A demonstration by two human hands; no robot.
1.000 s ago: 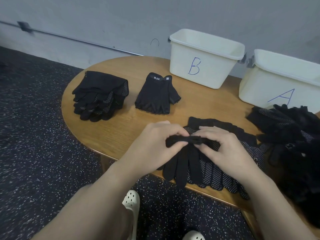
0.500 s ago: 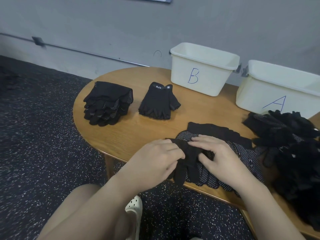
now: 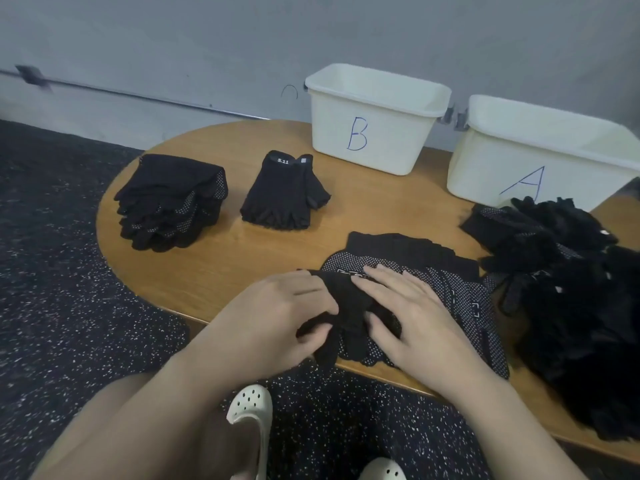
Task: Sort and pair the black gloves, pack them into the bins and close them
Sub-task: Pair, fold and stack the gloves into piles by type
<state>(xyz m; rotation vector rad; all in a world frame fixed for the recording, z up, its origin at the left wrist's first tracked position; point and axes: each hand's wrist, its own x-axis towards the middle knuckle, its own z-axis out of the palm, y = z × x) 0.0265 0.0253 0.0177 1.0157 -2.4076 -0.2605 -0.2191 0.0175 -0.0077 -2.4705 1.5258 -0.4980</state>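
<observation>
Item: black glove (image 3: 348,306), lying at the near edge of the worktop (image 3: 214,258) on top of a fanned row of dotted gloves (image 3: 460,299), its finger ends hanging just over that edge.

Left hand (image 3: 277,317): fingers (image 3: 311,336) are curling round and pinching the glove's left side.

Right hand (image 3: 412,317): fingers (image 3: 384,277) are lying straight and slightly spread, pressing the glove's right side flat onto the row beneath.

Sorted stock: a stack of dotted gloves (image 3: 171,202) is sitting toward the far left edge of the worktop; a fingerless pair (image 3: 284,195) is lying just right of it, apart from the stack.

Unsorted stock: a loose heap of gloves (image 3: 571,306) is occupying the right edge.

Containers: bin B (image 3: 374,116) and bin A (image 3: 540,150) are standing open along the far edge, side by side; nothing is showing above either rim, and no lids are in view.

Step in hand, as judged: the glove is being squared up on the row for pairing. Handling note: the knit looks limp and likely to bunch, so the right palm should be holding the cuff down while the left is drawing the fabric smooth, matching cuff line to cuff line. Risk: the overhanging finger ends may be dragging the glove off the near edge if pressure is lifting too soon.
</observation>
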